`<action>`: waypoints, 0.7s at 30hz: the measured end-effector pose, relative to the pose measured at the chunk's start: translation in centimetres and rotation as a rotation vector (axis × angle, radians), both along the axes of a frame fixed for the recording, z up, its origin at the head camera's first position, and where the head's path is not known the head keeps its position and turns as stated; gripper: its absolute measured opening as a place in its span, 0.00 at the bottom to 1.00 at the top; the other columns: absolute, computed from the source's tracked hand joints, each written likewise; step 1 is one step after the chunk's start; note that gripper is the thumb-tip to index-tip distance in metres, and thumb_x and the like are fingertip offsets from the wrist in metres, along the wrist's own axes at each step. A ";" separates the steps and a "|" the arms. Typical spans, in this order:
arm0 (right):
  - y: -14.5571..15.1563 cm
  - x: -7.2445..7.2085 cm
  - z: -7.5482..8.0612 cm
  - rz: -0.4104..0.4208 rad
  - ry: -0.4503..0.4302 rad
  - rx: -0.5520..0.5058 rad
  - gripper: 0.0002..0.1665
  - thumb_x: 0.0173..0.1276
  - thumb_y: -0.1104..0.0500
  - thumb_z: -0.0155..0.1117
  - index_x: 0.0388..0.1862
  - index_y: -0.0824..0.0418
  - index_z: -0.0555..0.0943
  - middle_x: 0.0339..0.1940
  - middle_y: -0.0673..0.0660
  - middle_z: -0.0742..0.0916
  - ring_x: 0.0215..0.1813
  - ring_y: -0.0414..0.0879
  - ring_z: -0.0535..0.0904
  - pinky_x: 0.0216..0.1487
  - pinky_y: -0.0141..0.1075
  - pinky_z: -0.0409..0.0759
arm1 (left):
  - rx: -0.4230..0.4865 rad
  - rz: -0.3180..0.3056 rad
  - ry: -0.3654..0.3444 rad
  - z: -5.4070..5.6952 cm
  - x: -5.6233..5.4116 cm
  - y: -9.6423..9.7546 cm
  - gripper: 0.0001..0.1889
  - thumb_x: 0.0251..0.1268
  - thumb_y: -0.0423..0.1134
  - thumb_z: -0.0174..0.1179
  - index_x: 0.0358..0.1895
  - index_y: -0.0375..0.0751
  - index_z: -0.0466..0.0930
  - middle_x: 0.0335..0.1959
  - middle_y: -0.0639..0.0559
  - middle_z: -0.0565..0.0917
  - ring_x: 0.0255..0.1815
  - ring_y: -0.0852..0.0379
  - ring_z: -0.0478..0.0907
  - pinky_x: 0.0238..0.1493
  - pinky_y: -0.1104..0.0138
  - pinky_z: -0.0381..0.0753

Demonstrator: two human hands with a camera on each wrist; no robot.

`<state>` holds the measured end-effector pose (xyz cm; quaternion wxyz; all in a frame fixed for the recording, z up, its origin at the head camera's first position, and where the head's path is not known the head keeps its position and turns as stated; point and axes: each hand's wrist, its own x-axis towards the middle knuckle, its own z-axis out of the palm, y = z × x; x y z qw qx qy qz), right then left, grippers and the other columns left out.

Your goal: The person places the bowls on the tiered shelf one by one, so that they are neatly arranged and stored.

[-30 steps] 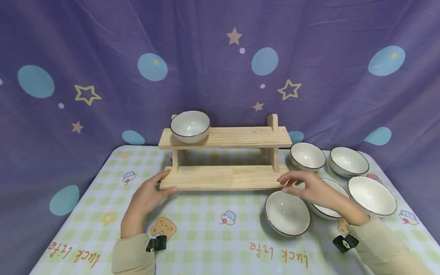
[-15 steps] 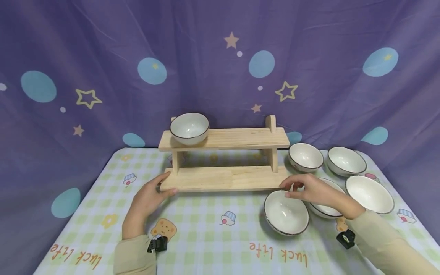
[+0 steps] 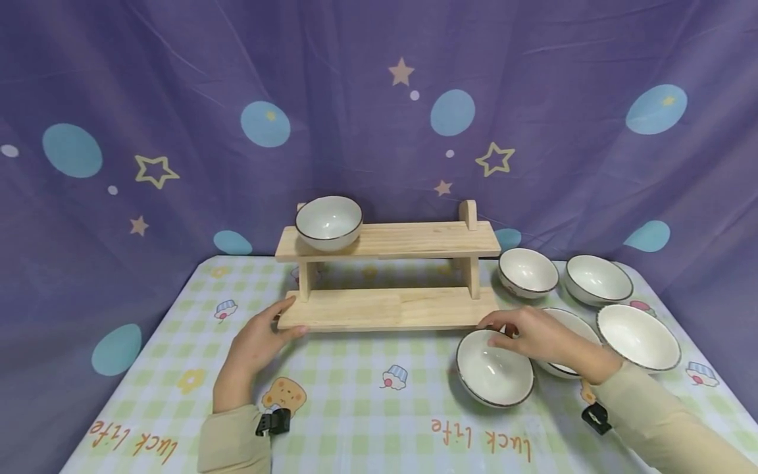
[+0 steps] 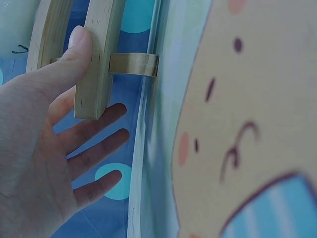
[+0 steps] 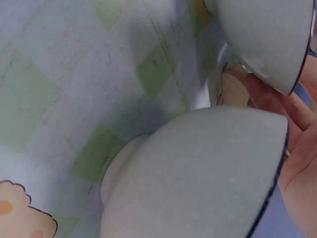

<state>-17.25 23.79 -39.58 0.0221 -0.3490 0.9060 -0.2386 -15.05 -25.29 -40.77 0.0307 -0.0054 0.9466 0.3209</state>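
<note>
A two-tier wooden shelf (image 3: 391, 308) stands at the back of the table. My left hand (image 3: 256, 345) holds the left end of its lower board, thumb at the front and index finger behind; in the left wrist view the other fingers (image 4: 99, 153) spread away from the wood. At the shelf's front right corner, my right hand (image 3: 541, 336) pinches the far rim of a white, dark-rimmed bowl (image 3: 494, 378), thumb inside and fingers outside. The right wrist view shows that bowl (image 5: 267, 39) beyond a nearer bowl (image 5: 198, 178), which hides part of the hand.
One bowl (image 3: 329, 224) sits at the left of the upper board. Right of the shelf stand several more: two at the back (image 3: 528, 271), one partly under my right forearm (image 3: 571, 329), and a wider one (image 3: 639, 337). A checked cloth (image 3: 331, 421) covers the table; a purple curtain (image 3: 367, 131) hangs behind.
My right hand has come down from just above the bowl's far rim, and its thumb and fingers have closed on that rim. The left hand keeps its hold on the shelf.
</note>
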 end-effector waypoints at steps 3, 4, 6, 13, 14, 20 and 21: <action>-0.1 0.1 -0.3 0.020 0.017 0.006 0.15 0.65 0.56 0.72 0.51 0.51 0.85 0.29 0.39 0.85 0.24 0.29 0.69 0.23 0.28 0.68 | 0.004 0.004 -0.007 0.1 0.0 0.0 0.46 0.61 0.67 0.61 0.78 0.50 0.59 0.72 0.33 0.66 0.69 0.32 0.65 0.61 0.36 0.67; -0.1 0.1 -0.4 0.026 0.020 0.005 0.15 0.66 0.56 0.72 0.52 0.51 0.85 0.32 0.40 0.86 0.24 0.29 0.69 0.23 0.28 0.68 | 0.006 0.005 -0.010 0.1 0.0 0.1 0.46 0.60 0.67 0.61 0.78 0.51 0.59 0.71 0.33 0.67 0.69 0.32 0.65 0.61 0.36 0.67; -0.1 0.0 -0.6 0.037 0.032 0.006 0.15 0.66 0.57 0.71 0.52 0.52 0.85 0.36 0.42 0.87 0.27 0.29 0.72 0.26 0.29 0.71 | 0.006 0.004 -0.015 0.1 0.0 0.1 0.46 0.60 0.68 0.61 0.78 0.50 0.58 0.71 0.32 0.67 0.69 0.32 0.65 0.60 0.36 0.67; -0.2 -0.3 -1.0 0.111 0.043 -0.013 0.14 0.68 0.61 0.68 0.52 0.56 0.82 0.43 0.46 0.88 0.42 0.36 0.83 0.39 0.35 0.82 | 0.006 0.010 -0.028 -0.1 -0.1 -0.1 0.47 0.59 0.70 0.60 0.78 0.51 0.58 0.71 0.32 0.67 0.68 0.32 0.65 0.60 0.35 0.67; -0.1 -0.3 -1.1 0.114 0.037 -0.012 0.14 0.69 0.61 0.67 0.53 0.57 0.82 0.44 0.46 0.88 0.43 0.36 0.83 0.40 0.36 0.82 | 0.006 0.009 -0.028 -0.1 -0.1 0.0 0.47 0.59 0.70 0.60 0.78 0.51 0.58 0.71 0.32 0.67 0.68 0.32 0.65 0.60 0.36 0.67; -0.1 -0.2 -0.8 0.107 -0.006 -0.017 0.13 0.73 0.60 0.63 0.54 0.57 0.81 0.45 0.45 0.87 0.45 0.37 0.83 0.42 0.37 0.83 | 0.007 0.011 -0.021 0.1 -0.1 0.1 0.47 0.60 0.69 0.61 0.78 0.51 0.59 0.70 0.32 0.68 0.68 0.32 0.66 0.59 0.36 0.68; -0.1 -0.1 -0.8 0.106 -0.011 -0.022 0.13 0.73 0.59 0.62 0.54 0.57 0.81 0.44 0.45 0.87 0.45 0.36 0.82 0.42 0.37 0.83 | 0.009 0.011 -0.021 0.1 -0.1 0.1 0.47 0.60 0.69 0.61 0.78 0.51 0.59 0.70 0.32 0.68 0.68 0.32 0.65 0.60 0.36 0.67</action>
